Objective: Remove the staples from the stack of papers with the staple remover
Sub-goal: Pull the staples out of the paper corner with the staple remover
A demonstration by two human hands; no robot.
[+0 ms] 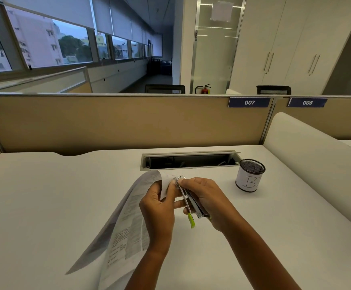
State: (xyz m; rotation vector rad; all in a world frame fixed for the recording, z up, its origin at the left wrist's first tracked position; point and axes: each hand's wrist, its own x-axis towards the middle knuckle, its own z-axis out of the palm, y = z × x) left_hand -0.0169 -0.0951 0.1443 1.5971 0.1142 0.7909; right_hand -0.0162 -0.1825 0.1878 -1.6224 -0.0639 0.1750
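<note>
Above desk (45, 195), mid-frame: left hand (157, 208) pinches stack of papers (128, 227) at its raised top corner. Right hand (210, 201) grips staple remover (192, 200), long axis pointing away from body, tip at that corner, just right of left fingertips. Staple too small to tell.

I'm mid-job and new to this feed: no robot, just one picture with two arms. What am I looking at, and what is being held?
There is no machine: a person works bare-handed, and the single picture comes from a wide-angle camera on their head, looking forward and down. The left hand grips the top corner of the stack of papers, which curls up off the white desk. The right hand grips the staple remover, a metal tool with a green part, its tip at that corner. I cannot make out a staple. To the right stands a mesh cup marked B.
</note>
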